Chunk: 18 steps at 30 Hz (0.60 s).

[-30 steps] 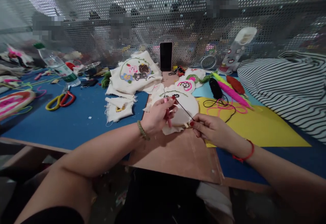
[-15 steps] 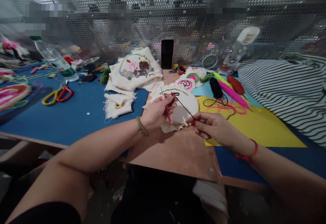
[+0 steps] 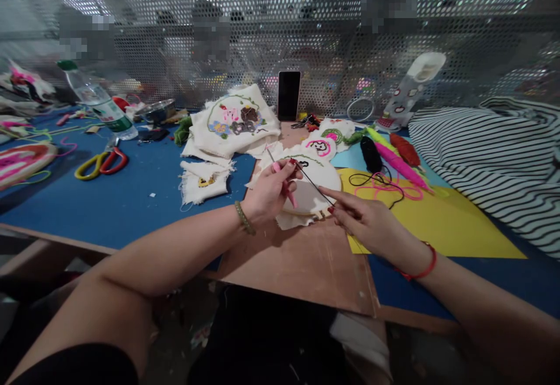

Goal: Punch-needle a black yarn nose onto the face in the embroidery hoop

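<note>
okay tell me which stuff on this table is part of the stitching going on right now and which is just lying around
In use:
left hand gripping the pink needle tool
right hand pinching the black thread
embroidery hoop with white cloth

Lying about:
scissors
water bottle
phone
finished embroidered cloth
striped fabric
yellow sheet

A perforated metal screen (image 3: 245, 29) spans from nine to three o'clock, bright light glowing through at eleven. Below it, a blue-topped table (image 3: 131, 198) carries a brown board (image 3: 301, 262) at six.
</note>
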### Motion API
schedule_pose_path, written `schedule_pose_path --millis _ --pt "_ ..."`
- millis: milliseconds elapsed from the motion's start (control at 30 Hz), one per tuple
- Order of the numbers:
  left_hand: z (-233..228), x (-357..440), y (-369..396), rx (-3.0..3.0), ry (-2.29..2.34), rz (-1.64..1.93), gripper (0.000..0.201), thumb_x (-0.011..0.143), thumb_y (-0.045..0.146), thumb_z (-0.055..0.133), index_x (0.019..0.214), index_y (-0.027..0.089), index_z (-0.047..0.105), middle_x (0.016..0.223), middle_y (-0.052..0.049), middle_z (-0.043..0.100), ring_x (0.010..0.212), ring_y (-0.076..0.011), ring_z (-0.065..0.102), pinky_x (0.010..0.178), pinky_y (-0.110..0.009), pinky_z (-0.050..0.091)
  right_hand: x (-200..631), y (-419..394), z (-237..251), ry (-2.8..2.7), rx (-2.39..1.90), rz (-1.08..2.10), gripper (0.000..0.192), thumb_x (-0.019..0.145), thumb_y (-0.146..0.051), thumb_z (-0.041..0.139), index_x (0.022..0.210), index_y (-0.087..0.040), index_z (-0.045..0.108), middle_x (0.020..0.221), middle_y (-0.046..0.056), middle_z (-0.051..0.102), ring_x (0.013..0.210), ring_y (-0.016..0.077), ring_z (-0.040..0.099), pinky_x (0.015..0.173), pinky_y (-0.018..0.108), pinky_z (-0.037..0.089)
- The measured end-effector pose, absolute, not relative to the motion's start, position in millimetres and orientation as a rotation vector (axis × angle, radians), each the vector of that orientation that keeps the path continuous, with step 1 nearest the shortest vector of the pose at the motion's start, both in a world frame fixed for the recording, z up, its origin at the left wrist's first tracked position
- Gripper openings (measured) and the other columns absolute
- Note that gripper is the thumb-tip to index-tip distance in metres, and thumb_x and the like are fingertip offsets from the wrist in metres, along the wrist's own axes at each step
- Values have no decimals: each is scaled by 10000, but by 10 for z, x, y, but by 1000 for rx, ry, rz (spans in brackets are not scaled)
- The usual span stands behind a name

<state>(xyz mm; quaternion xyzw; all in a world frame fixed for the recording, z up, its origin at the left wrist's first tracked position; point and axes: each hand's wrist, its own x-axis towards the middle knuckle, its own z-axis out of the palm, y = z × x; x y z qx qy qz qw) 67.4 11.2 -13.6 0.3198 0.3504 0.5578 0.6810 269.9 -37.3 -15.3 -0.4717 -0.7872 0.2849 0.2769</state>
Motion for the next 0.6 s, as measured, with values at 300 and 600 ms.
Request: schedule_pose_path --millis 300,600 --pt "-78 683 79 723 789 1249 159 950 153 598 799 129 640 679 19 601 434 -50 367 348 -153 400 2677 -373 -171 -2214 -1235 654 444 918 -351 516 1256 -181 746 1094 129 797 856 243 749 784 364 596" --pt "-12 674 182 528 805 1298 184 961 85 582 791 111 648 801 -55 693 613 -66 618 440 -128 389 2740 -350 -193 -2021 -1371 751 465 913 -402 517 1230 -158 753 703 60 736 524 162 574 512 293 460"
